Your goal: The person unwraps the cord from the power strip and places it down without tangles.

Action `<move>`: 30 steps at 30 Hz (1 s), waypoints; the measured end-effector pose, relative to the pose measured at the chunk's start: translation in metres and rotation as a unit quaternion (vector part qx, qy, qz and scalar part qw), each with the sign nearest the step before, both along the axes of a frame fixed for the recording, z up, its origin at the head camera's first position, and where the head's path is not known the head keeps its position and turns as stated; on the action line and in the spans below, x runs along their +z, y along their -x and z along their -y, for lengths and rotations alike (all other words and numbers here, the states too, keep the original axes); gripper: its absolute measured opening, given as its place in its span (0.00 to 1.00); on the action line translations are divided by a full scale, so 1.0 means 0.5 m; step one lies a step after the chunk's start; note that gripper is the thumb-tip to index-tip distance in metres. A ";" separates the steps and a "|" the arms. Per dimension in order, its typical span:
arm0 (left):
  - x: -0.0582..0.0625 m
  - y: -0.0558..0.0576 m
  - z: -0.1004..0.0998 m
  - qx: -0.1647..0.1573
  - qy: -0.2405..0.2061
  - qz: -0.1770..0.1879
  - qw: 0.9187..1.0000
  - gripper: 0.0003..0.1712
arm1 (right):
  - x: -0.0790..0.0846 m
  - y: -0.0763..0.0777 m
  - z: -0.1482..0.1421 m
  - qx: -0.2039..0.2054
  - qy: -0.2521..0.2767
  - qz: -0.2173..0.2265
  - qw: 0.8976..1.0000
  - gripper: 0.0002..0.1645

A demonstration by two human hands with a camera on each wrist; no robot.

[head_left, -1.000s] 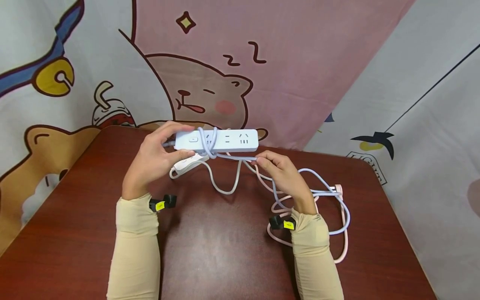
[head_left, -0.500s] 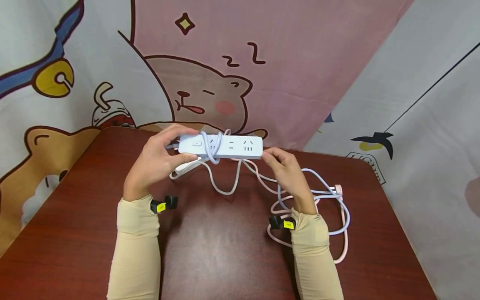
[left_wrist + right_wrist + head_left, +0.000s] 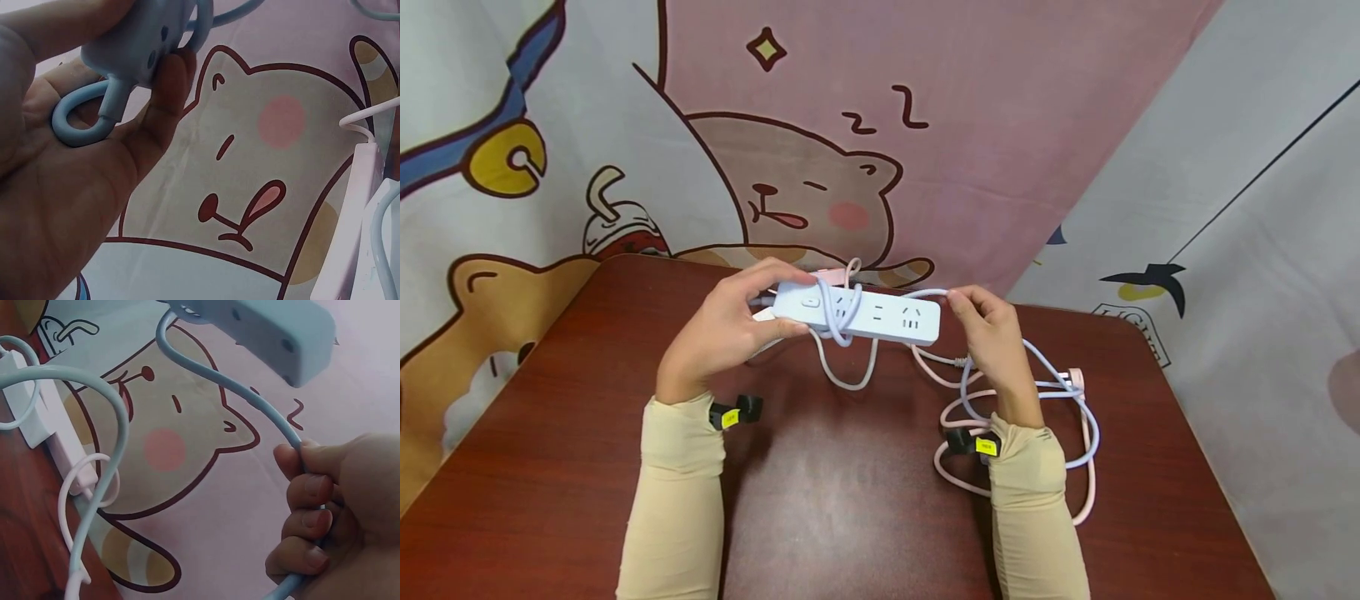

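My left hand (image 3: 718, 333) grips the switch end of a pale blue power strip (image 3: 887, 317), held up over the far part of the table. Its blue cord (image 3: 838, 312) loops around the strip near the switch. In the left wrist view the cord bends sharply where it leaves the strip's end (image 3: 115, 100). My right hand (image 3: 992, 342) pinches the same cord just beyond the strip's right end, with the other fingers curled round it in the right wrist view (image 3: 312, 512). From there the cord's free part trails down to the right side of the table.
Behind the held strip, a pink power strip (image 3: 69, 456) and a white power strip (image 3: 28, 400) lie at the table's back edge. Pink cord (image 3: 955, 479) and blue cord lie tangled at the right, by a pink plug (image 3: 1077, 381). A printed curtain (image 3: 1000, 125) hangs behind the table.
The blue strip has moved right and toward me, its right end tilting down. My right hand has brought the cord from the strip's near side up round its right end to the far side.
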State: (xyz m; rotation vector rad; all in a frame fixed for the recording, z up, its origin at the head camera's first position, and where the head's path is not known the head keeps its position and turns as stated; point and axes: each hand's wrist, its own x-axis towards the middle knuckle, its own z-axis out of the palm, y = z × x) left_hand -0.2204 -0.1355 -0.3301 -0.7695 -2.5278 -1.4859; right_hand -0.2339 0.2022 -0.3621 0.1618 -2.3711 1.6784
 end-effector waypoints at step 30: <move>-0.008 0.005 -0.003 0.013 0.064 0.027 0.997 0.28 | 0.063 -0.044 -0.013 0.011 0.250 -0.143 0.958 0.11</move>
